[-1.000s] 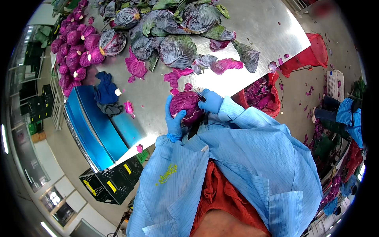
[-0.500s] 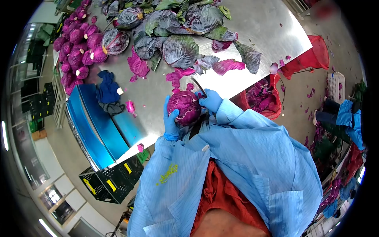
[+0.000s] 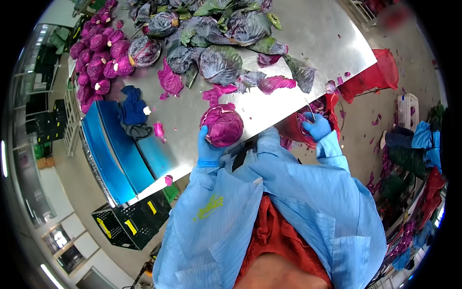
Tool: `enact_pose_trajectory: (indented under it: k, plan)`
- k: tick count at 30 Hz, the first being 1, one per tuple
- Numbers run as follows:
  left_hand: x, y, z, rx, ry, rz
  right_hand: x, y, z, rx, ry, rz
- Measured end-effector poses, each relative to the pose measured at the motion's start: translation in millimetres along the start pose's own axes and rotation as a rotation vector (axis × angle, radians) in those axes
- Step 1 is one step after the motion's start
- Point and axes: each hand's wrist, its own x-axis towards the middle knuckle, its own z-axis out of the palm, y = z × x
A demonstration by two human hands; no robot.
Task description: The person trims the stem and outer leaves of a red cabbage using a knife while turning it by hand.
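Observation:
A peeled red cabbage rests at the near edge of the metal table, and my left hand in a blue glove grips it from the left and below. Out to the right, my right hand, also gloved, is closed around a knife whose thin blade points up and away. That hand is over a red bag holding purple leaf scraps. Whether it also grips a leaf is unclear. Loose purple leaves lie beyond the cabbage.
Untrimmed cabbages with dark outer leaves cover the far side of the metal table. Trimmed heads are piled at the left, near a blue tray and dark cloths. Black crates stand below; another red bag is at right.
My right hand has moved right with the knife, from beside the cabbage to over the red bag. My left hand has stayed on the cabbage, shifting its hold lower.

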Motion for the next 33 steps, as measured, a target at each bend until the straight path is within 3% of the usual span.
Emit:
enact_pose_trajectory:
  k: [1, 3, 5, 6, 7, 8, 9, 11, 19, 28, 33]
  plan:
    - [0, -2, 2, 0.012, -0.005, -0.005, -10, 1, -9, -0.464, 0.064, 0.196]
    - [3, -10, 6, 0.104, -0.016, 0.051, -13, 10, -14, -0.512, 0.015, 0.302]
    - [4, -18, 9, 0.172, -0.006, 0.069, -17, -48, -14, -0.329, 0.068, 0.139]
    - [5, -22, 11, 0.195, 0.004, 0.06, -17, -63, -3, -0.087, 0.068, -0.045]
    - [8, -24, 15, 0.218, 0.011, 0.056, -11, -78, 12, 0.035, 0.17, -0.433]
    - [6, -27, 20, 0.218, 0.01, 0.042, -12, -131, 25, 0.36, -0.062, -0.396]
    - [4, -28, 27, 0.213, 0.009, 0.033, -10, -148, 38, 0.399, -0.042, -0.563]
    - [2, -29, 32, 0.203, 0.024, 0.01, -6, -172, 52, 0.284, -0.125, -0.635]
    - [-4, -31, 24, 0.198, 0.086, 0.07, -1, -181, 66, 0.037, -0.341, -0.469]
    - [-6, -33, 19, 0.267, 0.053, 0.094, 2, -182, 65, -0.023, -0.379, -0.461]
    - [-4, -35, 20, 0.325, 0.136, 0.108, 0, -180, 64, -0.128, -0.398, -0.458]
